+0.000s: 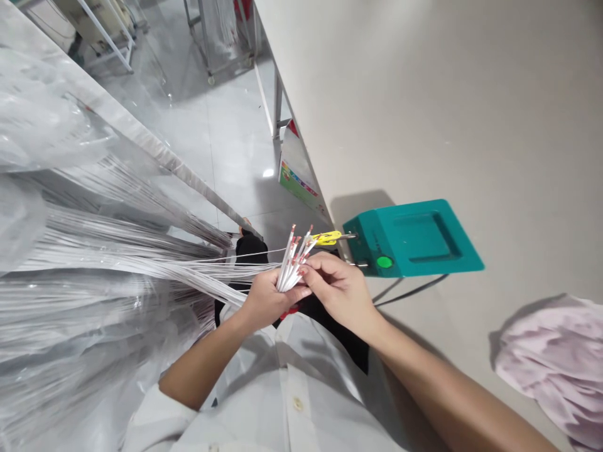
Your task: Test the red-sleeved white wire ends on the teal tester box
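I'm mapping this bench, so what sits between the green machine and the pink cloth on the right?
Head view: between the teal machine and the pink cloth there is only bare tabletop, crossed near the machine by its dark cable.

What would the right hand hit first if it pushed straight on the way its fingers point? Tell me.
The right hand points left at the bundle of white wires gripped in the left hand; its fingertips already seem to touch them, so it would likely meet those wires first.
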Demonstrator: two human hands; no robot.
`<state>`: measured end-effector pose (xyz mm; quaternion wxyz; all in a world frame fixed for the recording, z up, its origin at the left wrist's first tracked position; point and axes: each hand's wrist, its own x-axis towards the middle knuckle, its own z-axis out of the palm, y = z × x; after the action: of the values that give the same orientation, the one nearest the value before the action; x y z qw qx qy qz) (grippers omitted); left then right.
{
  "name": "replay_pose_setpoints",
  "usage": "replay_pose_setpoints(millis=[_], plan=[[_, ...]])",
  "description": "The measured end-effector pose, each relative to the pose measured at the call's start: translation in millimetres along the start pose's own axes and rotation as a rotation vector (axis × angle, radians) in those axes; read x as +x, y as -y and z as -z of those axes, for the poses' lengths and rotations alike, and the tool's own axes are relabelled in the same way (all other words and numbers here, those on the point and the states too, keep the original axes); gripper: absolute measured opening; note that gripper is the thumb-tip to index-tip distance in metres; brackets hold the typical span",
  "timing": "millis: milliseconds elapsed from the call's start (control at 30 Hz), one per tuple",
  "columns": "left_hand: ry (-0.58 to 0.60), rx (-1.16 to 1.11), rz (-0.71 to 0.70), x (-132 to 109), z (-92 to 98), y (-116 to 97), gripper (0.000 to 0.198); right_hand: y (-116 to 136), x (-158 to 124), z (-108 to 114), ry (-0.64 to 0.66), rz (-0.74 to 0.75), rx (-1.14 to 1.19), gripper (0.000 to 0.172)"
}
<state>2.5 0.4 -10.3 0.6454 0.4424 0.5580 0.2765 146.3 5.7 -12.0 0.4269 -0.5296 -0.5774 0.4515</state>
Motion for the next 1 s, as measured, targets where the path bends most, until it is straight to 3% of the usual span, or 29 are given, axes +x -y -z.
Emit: replay_pose_setpoints(millis=[167, 367, 600, 767, 900, 1000], plan=[[-0.050, -0.064, -0.031, 3, 5.8, 2, 0.027, -4, 1, 1, -0.025, -0.042, 0.076, 0.022], [-0.303, -0.133, -0.135, 6, 9.7, -1, 0.032, -6, -1, -1, -0.002, 0.084, 0.009, 0.017], [-0.163, -0.011, -0.135, 0, 2.4, -8, 0.031, -7, -1, -1, 0.016, 0.281, -0.144, 0.013], [-0.187, 0.078, -0.185, 0, 5.4, -7, 0.023, -6, 0, 3, -0.047, 0.198, -0.096, 0.014], [-0.171, 0.178, -0.146, 0, 8.5, -5, 0.024, -4, 4, 7, -0.005, 0.193, -0.058, 0.009], [-0.101, 0.226, -0.122, 0, 13.4, -6, 0.024, -3, 8, 16, 0.131, 0.223, -0.128, 0.009]])
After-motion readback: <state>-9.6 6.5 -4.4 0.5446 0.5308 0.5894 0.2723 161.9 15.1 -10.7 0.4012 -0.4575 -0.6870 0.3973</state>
